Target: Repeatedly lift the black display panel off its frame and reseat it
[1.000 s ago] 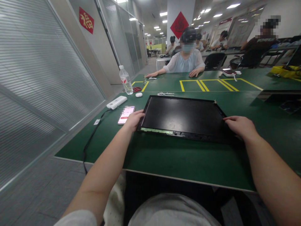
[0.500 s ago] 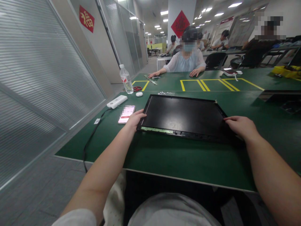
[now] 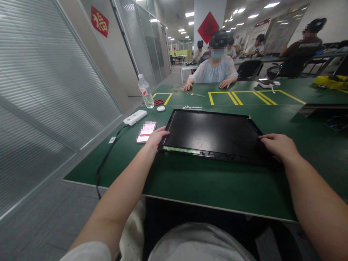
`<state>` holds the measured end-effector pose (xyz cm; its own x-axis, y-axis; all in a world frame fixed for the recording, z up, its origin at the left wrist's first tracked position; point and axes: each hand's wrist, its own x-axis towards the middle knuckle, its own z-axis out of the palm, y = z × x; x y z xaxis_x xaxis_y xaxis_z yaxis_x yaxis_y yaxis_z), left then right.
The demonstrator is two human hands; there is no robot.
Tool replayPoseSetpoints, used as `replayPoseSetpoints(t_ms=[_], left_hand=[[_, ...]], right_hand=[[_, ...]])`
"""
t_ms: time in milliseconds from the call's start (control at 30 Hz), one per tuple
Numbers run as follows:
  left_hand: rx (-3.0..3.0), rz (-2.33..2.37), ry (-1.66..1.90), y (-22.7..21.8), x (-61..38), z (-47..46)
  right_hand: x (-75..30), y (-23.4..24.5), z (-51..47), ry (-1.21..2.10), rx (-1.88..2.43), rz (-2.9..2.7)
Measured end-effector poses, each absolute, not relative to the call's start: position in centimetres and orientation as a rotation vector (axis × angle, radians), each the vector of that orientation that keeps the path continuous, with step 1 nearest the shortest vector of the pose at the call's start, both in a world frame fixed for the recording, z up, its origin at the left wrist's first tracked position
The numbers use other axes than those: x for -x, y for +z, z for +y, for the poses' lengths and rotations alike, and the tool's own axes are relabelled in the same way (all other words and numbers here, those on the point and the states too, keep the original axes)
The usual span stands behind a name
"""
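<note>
One black screen (image 3: pixel 212 132) is held over the near part of the green table (image 3: pixel 206 185), between the left hand (image 3: pixel 157 138) and the right hand (image 3: pixel 281 145), as I view it from a distance through the head camera. Each hand grips a side edge, with digits showing on the upper rim; those underneath are hidden, so I cannot tell how far they wrap, nor whether the whole underside touches the table. A green strip (image 3: pixel 181 149) shows along the near edge, toward the left corner. I judge the step in hand to be steadying or positioning the screen; a further move would call for both sides to be handled together and kept level. Surface: a phone (image 3: pixel 149 131) lies just beside the left hand, a white box (image 3: pixel 135 117) with a black cord (image 3: pixel 97 179) farther left. Beyond are a water bottle (image 3: pixel 146 93), red scissors (image 3: pixel 158 102), a small white case (image 3: pixel 161 108) and thin grey pieces (image 3: pixel 191 107), the last just behind the screen. Room: a person (image 3: pixel 213 74) sits opposite, hands on the table; blinds (image 3: pixel 40 72) line the left.
</note>
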<state>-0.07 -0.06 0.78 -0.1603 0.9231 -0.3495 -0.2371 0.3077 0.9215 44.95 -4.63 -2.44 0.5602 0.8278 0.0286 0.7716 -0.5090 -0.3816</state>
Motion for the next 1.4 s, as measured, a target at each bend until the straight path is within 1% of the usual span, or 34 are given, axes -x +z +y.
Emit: replayPoseSetpoints(t_ms=[167, 333, 500, 633, 1100, 1400], left_hand=[[-0.695, 1.327, 1.186, 0.9, 0.03, -0.18], [-0.702, 1.338, 1.178, 1.11, -0.11, -0.34], [-0.701, 1.349, 1.178, 1.16, -0.22, -0.43], [-0.708, 1.352, 1.184, 1.05, -0.22, -0.39], [-0.703, 1.393, 1.197, 1.05, -0.34, -0.41], [-0.609, 1.269, 1.202, 0.92, -0.16, -0.01]], right_hand=[[-44.68, -2.13, -4.87, 0.279, 2.442, -1.274], [-44.6, -1.99, -4.83, 0.226, 2.449, -1.324], [-44.85, -2.12, -4.74, 0.303, 2.471, -1.286], [-44.95, -2.23, -4.72, 0.244, 2.47, -1.331], [-44.17, -1.53, -5.06, 0.292, 2.479, -1.289], [-44.27, -1.56, -5.01, 0.291, 2.484, -1.32]])
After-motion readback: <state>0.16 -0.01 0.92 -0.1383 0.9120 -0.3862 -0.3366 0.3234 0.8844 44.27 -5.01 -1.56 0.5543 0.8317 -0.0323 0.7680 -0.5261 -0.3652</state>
